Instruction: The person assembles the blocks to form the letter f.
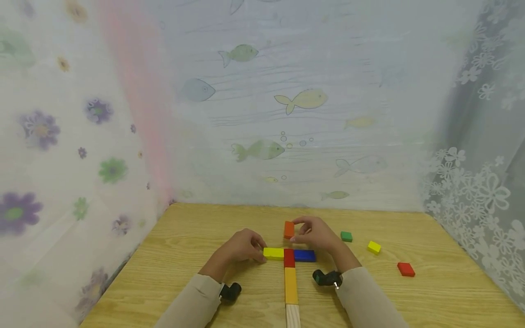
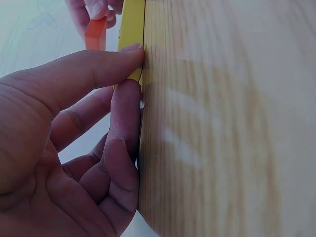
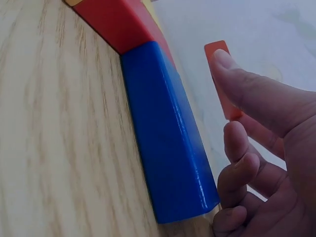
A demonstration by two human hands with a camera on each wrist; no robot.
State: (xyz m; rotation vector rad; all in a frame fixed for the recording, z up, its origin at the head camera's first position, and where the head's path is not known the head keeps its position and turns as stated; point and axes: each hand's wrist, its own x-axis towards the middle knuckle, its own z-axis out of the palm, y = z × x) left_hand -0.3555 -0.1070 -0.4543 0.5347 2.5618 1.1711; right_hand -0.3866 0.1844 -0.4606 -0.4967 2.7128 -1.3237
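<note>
An orange block (image 1: 289, 230) is pinched between the thumb and fingers of my right hand (image 1: 316, 233), just beyond a row of blocks on the table. My left hand (image 1: 245, 246) grips the left end of a yellow block (image 1: 273, 253), thumb on its near side in the left wrist view. That yellow block meets a red block (image 1: 289, 258) in the middle, and a blue block (image 3: 165, 133) extends from the red one's right side. Toward me run an orange-yellow block (image 1: 290, 285) and a pale wood block (image 1: 293, 315), forming a stem.
Off to the right lie a small green block (image 1: 346, 236), a small yellow block (image 1: 374, 247) and a small red block (image 1: 406, 269). The wood-grain table (image 1: 164, 273) ends at a fish-patterned curtain (image 1: 303, 182) behind. A flowered curtain (image 1: 82, 182) hangs at the left.
</note>
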